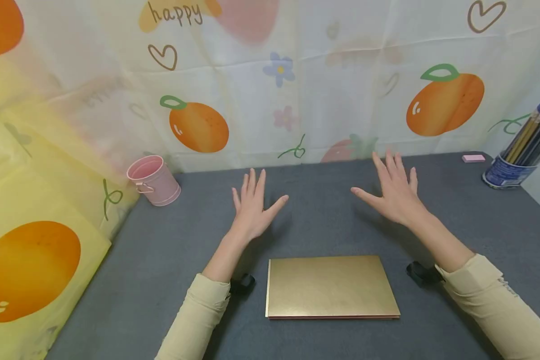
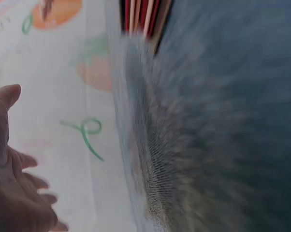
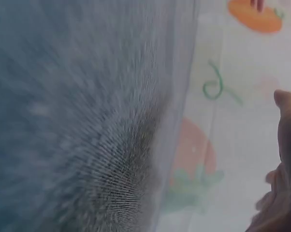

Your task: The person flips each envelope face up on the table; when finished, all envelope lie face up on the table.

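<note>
My left hand (image 1: 254, 212) is held over the dark grey table with its fingers spread and the thumb out to the right. It holds nothing. On the other side my right hand (image 1: 395, 195) is spread the same way, thumb pointing left, also holding nothing. Between the forearms and closer to me lies a flat, gold-covered rectangle (image 1: 330, 287) that looks like a closed book or folder; neither hand touches it. In the left wrist view its edge (image 2: 141, 17) shows red and cream layers. Partly cut off, the right hand (image 3: 284, 179) shows in its own wrist view.
At the back left stands a small pink bucket (image 1: 155, 182). A clear tub of pencils (image 1: 522, 145) with a blue lid stands at the back right, beside a pink eraser-like block (image 1: 473, 158). A fruit-print cloth (image 1: 252, 115) hangs behind the table (image 1: 130, 290) and down the left side.
</note>
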Motion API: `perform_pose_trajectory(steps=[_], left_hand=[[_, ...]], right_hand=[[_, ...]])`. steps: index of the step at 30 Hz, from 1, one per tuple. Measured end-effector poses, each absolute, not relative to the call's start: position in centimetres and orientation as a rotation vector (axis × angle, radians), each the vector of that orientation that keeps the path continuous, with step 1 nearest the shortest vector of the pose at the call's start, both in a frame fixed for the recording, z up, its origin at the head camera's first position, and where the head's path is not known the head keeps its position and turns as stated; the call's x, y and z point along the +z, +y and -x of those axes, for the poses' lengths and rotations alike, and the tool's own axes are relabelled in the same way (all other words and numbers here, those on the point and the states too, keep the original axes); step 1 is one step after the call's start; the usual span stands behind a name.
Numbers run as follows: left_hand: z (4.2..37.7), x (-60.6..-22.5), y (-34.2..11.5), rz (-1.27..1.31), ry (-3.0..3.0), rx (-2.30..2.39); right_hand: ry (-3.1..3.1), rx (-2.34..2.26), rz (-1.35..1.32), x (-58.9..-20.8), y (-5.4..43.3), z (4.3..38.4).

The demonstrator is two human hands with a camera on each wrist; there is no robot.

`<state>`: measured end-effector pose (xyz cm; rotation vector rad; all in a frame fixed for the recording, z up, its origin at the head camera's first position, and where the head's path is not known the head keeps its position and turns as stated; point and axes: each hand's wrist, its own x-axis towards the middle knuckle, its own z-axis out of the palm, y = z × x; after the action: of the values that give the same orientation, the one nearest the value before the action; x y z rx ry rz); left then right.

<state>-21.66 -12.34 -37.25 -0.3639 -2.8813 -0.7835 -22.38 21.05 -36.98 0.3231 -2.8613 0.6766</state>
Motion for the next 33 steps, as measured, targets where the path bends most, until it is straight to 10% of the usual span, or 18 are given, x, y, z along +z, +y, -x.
perform_pose_trajectory(steps=[18,33], left_hand=[[11.7,-37.4,-13.5,1.242,-3.082,-0.985],[10.0,-38.0,-13.9,1.561,-3.084,-0.642]], right_hand=[[-2.984,0.949,-1.095,-38.1,19.0,11.5],[-2.935,0.758,-1.417,-38.8,19.5,8.9]])
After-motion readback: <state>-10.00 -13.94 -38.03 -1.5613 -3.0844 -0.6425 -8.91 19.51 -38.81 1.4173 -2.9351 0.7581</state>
